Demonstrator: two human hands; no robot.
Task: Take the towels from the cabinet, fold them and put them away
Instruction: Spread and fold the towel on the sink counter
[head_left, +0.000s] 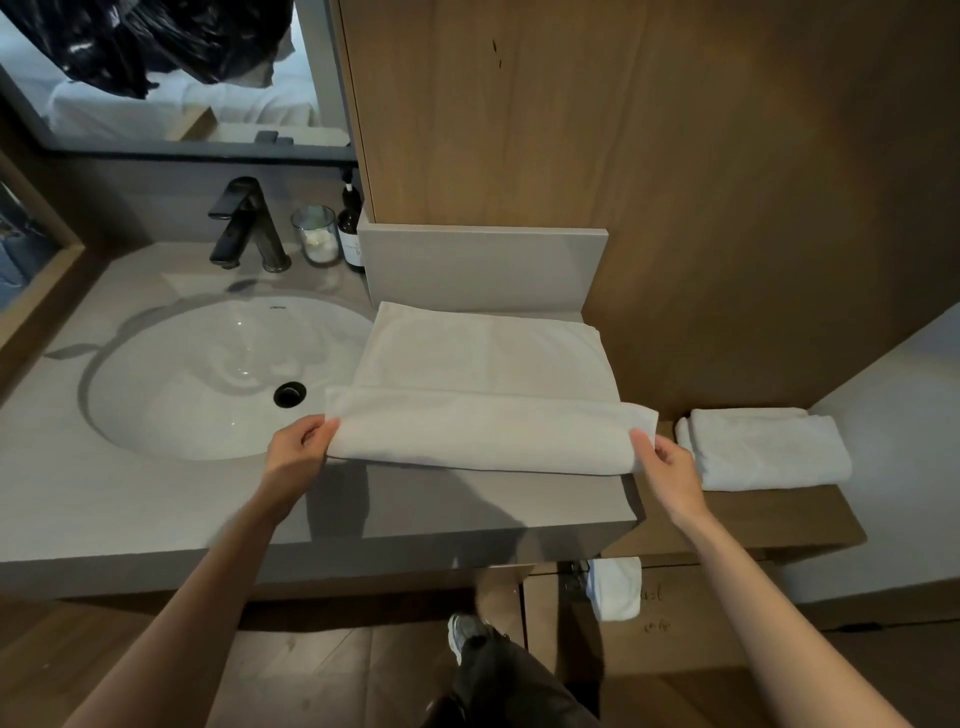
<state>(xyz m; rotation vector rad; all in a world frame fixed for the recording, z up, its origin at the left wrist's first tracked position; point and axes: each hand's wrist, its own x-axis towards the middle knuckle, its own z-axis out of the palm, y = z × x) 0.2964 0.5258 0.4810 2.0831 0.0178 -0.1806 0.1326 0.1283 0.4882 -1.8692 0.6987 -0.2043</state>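
Head view, looking down at a bathroom counter (156, 519). White towel (483, 364) spread at the counter's right end, beside the sink (171, 395). Left hand (296, 452) and right hand (670, 467) each pinching a near corner, lifting the near edge. Folded towel (763, 447) on the lower wooden shelf (779, 519), right. Best done by carrying both corners level to the far edge, then smoothing flat.
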